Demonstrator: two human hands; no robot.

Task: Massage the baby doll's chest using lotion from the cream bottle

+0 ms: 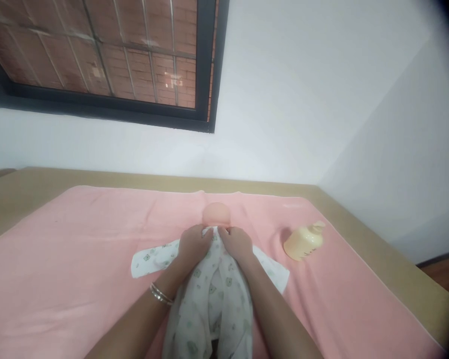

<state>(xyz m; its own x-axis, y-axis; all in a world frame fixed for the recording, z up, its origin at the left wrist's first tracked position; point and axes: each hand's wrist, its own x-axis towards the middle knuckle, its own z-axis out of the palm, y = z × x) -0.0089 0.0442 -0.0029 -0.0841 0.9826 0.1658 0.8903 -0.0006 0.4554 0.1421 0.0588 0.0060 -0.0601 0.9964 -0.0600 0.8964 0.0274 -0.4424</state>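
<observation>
A white baby garment (205,281) with a small green print lies in front of me, its two sleeves spread to the sides. Just beyond its neckline shows the rounded, skin-coloured head of what looks like a baby doll (216,213); its face and body cannot be made out. My left hand (195,243), with silver bangles on the wrist, is closed on the left side of the neckline. My right hand (239,244) grips the right side, close beside the left. Both thumbs point inward and nearly meet at the collar. Loose cloth hangs between my forearms toward me.
A pink sheet (78,259) with a few creases covers most of the light wooden table (362,237). To the right stands a tilted-looking cream pump bottle (303,243). Behind the table are a white wall (277,99) and a dark-framed window (205,75).
</observation>
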